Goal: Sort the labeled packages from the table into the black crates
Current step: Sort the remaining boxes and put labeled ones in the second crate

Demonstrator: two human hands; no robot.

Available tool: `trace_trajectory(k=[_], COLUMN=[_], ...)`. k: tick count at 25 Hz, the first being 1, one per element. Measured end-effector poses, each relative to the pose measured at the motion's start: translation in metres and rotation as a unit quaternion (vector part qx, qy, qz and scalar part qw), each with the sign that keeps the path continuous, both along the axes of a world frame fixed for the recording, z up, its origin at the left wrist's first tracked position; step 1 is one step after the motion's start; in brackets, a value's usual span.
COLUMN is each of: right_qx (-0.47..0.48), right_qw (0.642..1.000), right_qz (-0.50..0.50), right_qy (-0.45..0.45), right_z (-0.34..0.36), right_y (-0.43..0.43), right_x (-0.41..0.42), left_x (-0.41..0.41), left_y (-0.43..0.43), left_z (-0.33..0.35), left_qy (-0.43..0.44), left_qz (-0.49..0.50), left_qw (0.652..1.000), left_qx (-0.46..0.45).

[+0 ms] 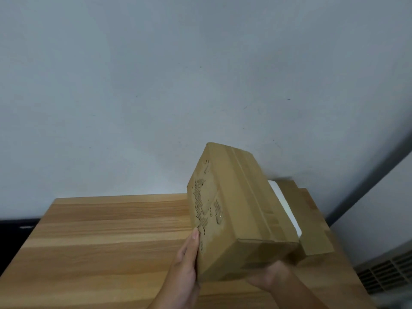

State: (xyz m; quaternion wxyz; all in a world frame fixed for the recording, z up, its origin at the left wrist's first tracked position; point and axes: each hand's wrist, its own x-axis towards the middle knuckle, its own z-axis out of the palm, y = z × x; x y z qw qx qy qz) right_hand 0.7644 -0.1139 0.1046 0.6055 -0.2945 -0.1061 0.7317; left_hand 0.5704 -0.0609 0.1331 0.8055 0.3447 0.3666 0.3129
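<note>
Head view: cardboard box (236,210) is in the air above the wooden desk (111,230), tilted, far end high, near end low. Left grip (186,264) lies flat on the box's left face, fingers straight, pressing rather than wrapping. Right grip (270,277) sits under the near right corner. Its fingers are hidden by the box, so cannot tell if they curl round it.

Step, as I judge it: turning the box to find its label before choosing a crate. To do it well: squeeze from both sides, let the right palm take the weight, and rotate slowly (print on left face is blurred, unreadable here). Stay clear of the packages behind.

On the desk's right end behind the box: white flat package (284,206) and brown cardboard package (314,228), close together, contact unclear.

Containers: no black crate plainly shown. Dark strip (15,226) past the desk's left edge and grey slatted thing (388,270) lower right might be crates. No contents visible.
</note>
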Motion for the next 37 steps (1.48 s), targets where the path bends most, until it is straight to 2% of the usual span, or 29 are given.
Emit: trace_trajectory(k=[2,4,6,9,12,14,16,17,18,19,21,26,30,37], right_qx=[-0.047,-0.085,-0.081,-0.030,-0.041,-0.072,-0.100,-0.107,-0.108,-0.106,-0.090,-0.059,-0.034,0.000], right_qw=[0.994,0.991,0.991,0.997,0.999,0.994,0.981,0.971,0.961,0.952,0.939,0.921,0.921,0.911], right_qz=[-0.030,-0.052,-0.057,-0.028,0.016,0.024,0.001,-0.014,-0.028,-0.041,-0.061,-0.060,-0.013,0.011], right_qy=[0.089,0.089,0.086,0.064,-0.026,-0.082,-0.165,-0.214,-0.255,-0.285,-0.327,-0.379,-0.387,-0.412], right_z=[-0.004,-0.002,0.000,0.005,0.001,0.004,0.011,0.015,0.017,0.020,0.022,0.017,0.016,0.021], right_y=[-0.005,-0.013,-0.017,-0.020,-0.020,-0.016,-0.013,-0.014,-0.016,-0.018,-0.022,-0.032,-0.033,-0.024], right_x=[0.001,0.005,0.012,0.028,0.039,0.042,0.042,0.042,0.043,0.044,0.045,0.039,0.010,-0.076], left_x=[0.003,0.004,0.006,0.006,0.005,0.014,0.027,0.032,0.036,0.037,0.032,0.005,-0.034,-0.125], left_y=[-0.009,-0.016,-0.020,-0.011,-0.001,-0.003,-0.008,-0.011,-0.013,-0.014,-0.014,-0.014,-0.020,-0.033], left_z=[0.000,0.004,0.010,0.021,0.056,0.078,0.088,0.088,0.086,0.084,0.076,0.049,0.033,0.024], left_qy=[0.013,0.060,0.149,0.232,0.244,0.277,0.363,0.402,0.425,0.429,0.406,0.289,0.262,0.239], left_qz=[-0.007,-0.014,-0.011,0.081,0.135,0.083,0.005,-0.022,-0.036,-0.043,-0.039,0.021,0.096,0.137], left_qw=[1.000,0.998,0.988,0.958,0.905,0.864,0.791,0.760,0.750,0.762,0.813,0.913,0.926,0.935], left_qx=[-0.012,0.005,0.046,0.147,0.322,0.412,0.492,0.510,0.506,0.484,0.414,0.288,0.252,0.224])
